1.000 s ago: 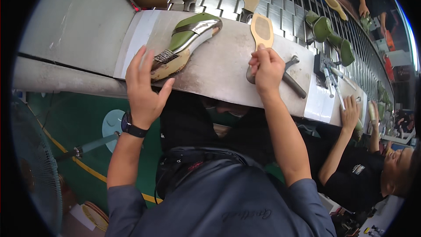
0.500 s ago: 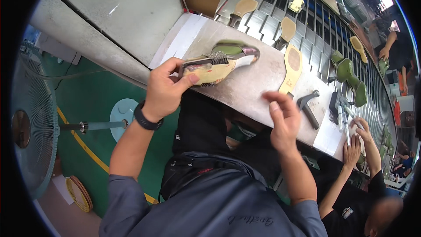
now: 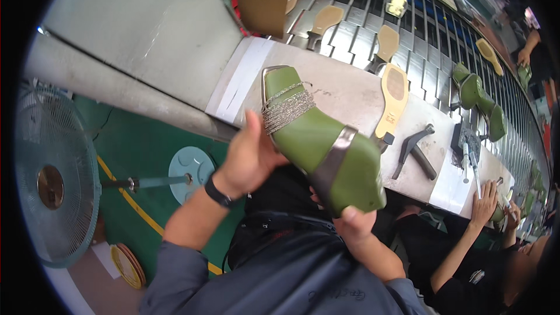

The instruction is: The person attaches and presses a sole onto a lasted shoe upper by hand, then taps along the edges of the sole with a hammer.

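Observation:
A green shoe last (image 3: 303,137) is tilted in front of me, close to the bench's near edge. Thin sparkly silver cords wrap its toe part, and a dark metallic strap (image 3: 333,160) crosses the ankle end. Along the toe side my left hand (image 3: 248,157) holds it, thumb raised, with the other fingers partly hidden behind it. My right hand (image 3: 357,227) grips the heel end, its thumb on the green surface and its fingers mostly out of sight. A beige insole (image 3: 394,90) lies on the bench beyond the last, with a black-handled hammer (image 3: 419,151) to its right.
Behind the bench (image 3: 344,87), a slatted metal conveyor (image 3: 356,29) carries insoles and green lasts (image 3: 481,99). A brown board (image 3: 265,0) stands at the back left. A co-worker's hand (image 3: 484,203) is at the right, near pens. A fan (image 3: 55,181) stands left.
The shoe last has been turned over from its sole side to its strapped upper and brought nearer. My right hand, empty before, now grips its heel end.

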Motion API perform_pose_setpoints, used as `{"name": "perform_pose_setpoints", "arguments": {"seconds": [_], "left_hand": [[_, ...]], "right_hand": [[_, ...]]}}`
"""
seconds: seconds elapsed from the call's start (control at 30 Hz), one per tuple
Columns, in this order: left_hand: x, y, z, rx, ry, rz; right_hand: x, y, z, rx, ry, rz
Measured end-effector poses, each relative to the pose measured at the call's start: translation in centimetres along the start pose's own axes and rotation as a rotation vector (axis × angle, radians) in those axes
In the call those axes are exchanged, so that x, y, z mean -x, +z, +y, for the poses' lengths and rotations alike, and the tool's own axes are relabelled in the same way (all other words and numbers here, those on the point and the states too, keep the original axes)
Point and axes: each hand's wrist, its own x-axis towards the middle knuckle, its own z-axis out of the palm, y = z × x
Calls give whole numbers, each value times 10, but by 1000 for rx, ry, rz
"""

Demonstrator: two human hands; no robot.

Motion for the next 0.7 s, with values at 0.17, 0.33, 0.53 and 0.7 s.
{"name": "perform_pose_setpoints", "arguments": {"seconds": [0.17,0.33,0.53,0.7], "left_hand": [[-11,17,-15,-38,-67,7],[-5,11,-18,-205,-305,-68],[6,17,-47,-238,-419,-88],[10,9,-59,-101,-448,-105]], "right_hand": [[10,-11,-17,718,-216,-309],[-7,-44,-63,792,-148,-175],[-44,-20,-72,935,-99,-18],[-54,-24,-88,940,-43,-59]]}}
